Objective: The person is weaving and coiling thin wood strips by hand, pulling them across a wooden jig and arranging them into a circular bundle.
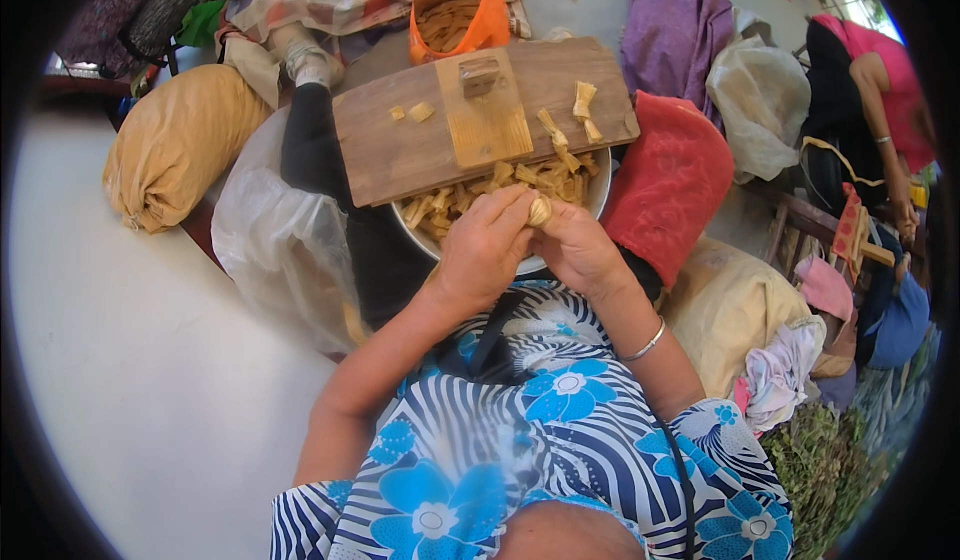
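Observation:
My left hand (484,241) and my right hand (581,248) meet above the near rim of a metal basin (606,185). Between their fingertips both grip a small yellow piece of folded plant strip (538,212); its lower part is hidden by the fingers. Many short folded strips (431,211) fill the basin below. Across its far side lies a wooden board (390,147) with a lighter wooden plate (487,128) and a small wooden block (478,78) on top. Two knotted strip pieces (586,112) rest towards the board's right, and two small squarish pieces (421,112) on its left.
An orange container (491,31) beyond the board holds more strips. Clear plastic sheeting (281,222) and a stuffed tan sack (187,140) stand at left. A red cloth (667,185) covers my right knee. Another person's arm (874,102) shows at far right, near a wooden chair (795,218).

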Tool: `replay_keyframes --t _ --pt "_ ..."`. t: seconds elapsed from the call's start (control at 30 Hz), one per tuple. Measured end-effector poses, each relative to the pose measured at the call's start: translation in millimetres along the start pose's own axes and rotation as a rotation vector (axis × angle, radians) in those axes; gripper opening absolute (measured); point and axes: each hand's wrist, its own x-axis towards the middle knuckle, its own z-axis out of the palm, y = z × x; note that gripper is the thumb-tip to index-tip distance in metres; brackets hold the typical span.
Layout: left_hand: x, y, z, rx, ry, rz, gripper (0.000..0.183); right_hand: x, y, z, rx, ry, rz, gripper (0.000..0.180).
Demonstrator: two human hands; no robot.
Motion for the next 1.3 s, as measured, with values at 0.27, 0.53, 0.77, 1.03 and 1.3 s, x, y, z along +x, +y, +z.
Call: replay_keyframes --t 0.27,0.53,0.77,1.03,1.3 --pt "29 2 -12 0.049 -0.049 -0.272 0.016 13 -9 10 -0.964 0.230 -0.734 0.011" --pt "6 5 -10 -0.988 -0.139 -0.908 0.023 15 -35 31 -1.023 0.337 -0.934 0.003" --pt "-36 -4 -22 -0.291 -0.223 -0.477 0.024 19 -75 -8 -0.627 0.300 -0.843 0.016" --pt "15 8 -40 0.346 -0.058 0.020 0.007 -14 -74 30 -1.295 0.000 -0.333 0.021" --pt "42 -24 -76 -0.475 -0.271 -0.600 0.016 -3 -85 11 -1.376 0.014 -0.606 0.022"
